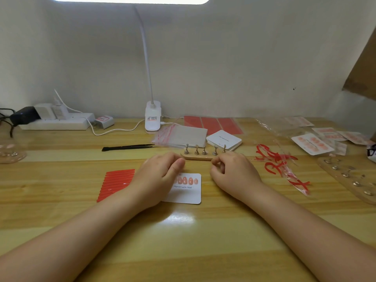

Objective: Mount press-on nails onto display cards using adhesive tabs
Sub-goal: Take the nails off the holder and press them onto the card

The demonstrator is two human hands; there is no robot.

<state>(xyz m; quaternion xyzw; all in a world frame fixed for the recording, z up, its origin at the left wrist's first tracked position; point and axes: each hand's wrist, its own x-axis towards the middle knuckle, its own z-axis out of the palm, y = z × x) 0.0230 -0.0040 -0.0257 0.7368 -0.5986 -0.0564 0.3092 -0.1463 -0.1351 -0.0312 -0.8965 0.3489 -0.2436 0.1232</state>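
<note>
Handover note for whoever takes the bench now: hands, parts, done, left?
Left hand: rests on the display card's left edge, holding nothing visible.
Right hand: loosely curled beside the card; anything pinched is not discernible.
Card holds a row of pink nails. Wooden stand behind has bare pegs. Red adhesive strips lie left of the card, blank cards behind.
Left: bag this card, start another.

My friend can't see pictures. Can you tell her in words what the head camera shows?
Two hands, left hand and right hand, hover over a white card with a row of pink nails on a wooden table. A small wooden stand with metal pegs sits just behind it, red adhesive strips lie at left, black tweezers farther back.
</note>
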